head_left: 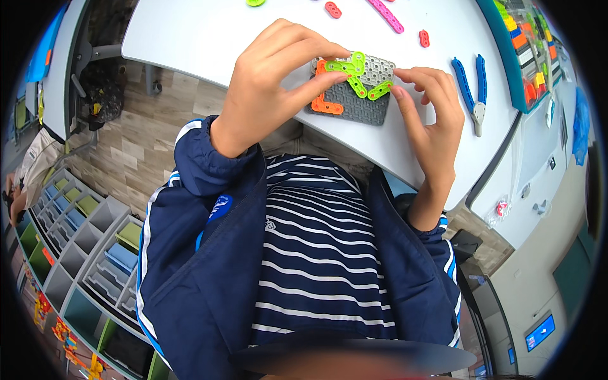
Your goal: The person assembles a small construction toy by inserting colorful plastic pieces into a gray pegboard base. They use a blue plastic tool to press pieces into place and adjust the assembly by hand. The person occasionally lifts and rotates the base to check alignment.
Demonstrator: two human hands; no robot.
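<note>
A grey studded baseplate (364, 113) lies near the table's front edge, under both hands. On it are an orange angled strip (329, 106) and lime-green angled strips (356, 84), with small orange pegs at some holes. My left hand (266, 79) reaches over the plate's left side; its thumb and forefinger close around the upper green strip (345, 66). Beside the plate's right edge is my right hand (436, 104), thumb and forefinger apart. Its forefinger meets the plate's upper right corner, and its thumb is close to a short green strip (380, 90). Nothing shows between its fingertips.
Blue-handled pliers (478, 104) lie to the right. Farther back are a pink strip (385, 14) and small red connectors (424, 38). A teal bin (510, 63) of coloured parts stands at the right. Shelving with trays (104, 269) is at lower left.
</note>
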